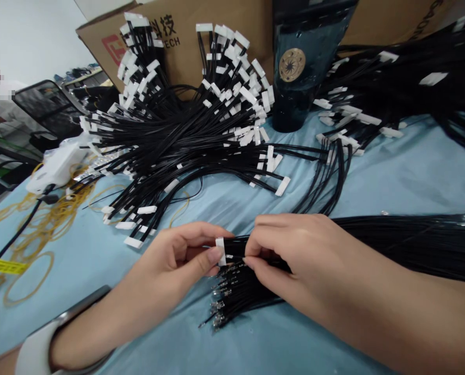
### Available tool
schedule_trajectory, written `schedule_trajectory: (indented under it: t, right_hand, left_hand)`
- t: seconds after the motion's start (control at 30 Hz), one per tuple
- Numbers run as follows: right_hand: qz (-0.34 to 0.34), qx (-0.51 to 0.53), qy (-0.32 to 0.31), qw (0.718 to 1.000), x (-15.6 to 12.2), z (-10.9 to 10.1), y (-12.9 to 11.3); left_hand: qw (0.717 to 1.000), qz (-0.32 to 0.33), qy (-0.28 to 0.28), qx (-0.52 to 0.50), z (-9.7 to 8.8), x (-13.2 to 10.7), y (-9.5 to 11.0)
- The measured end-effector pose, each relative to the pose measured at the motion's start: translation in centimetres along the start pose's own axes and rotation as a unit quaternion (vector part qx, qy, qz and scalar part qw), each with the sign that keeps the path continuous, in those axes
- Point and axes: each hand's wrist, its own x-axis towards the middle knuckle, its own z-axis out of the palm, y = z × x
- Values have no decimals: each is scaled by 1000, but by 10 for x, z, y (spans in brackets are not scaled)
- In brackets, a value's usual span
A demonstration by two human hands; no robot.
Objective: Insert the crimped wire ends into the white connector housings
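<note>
Narrowly pinching a white connector between thumb and fingers of the left hand, just beside the metal tips of a black wire bundle. Nipping at thin black wire with thumb and forefinger of the right hand, close beside that connector. Beyond, on blue cloth, showing a heap of connector-ended cables before a cardboard box, with a dark cup to their right and yellow rubber bands to their left.
</note>
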Motion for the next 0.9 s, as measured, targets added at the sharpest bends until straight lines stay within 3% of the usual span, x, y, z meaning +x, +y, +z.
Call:
schedule_trajectory:
  t: [0.6,0.9]
  right_hand:
    - [131,28,-103,986,14,-6,-7]
    - [154,100,-45,982,10,-2,-3]
  left_hand:
    - [999,20,23,21,3,-3,2]
    - [1000,16,2,20,0,-1,-1]
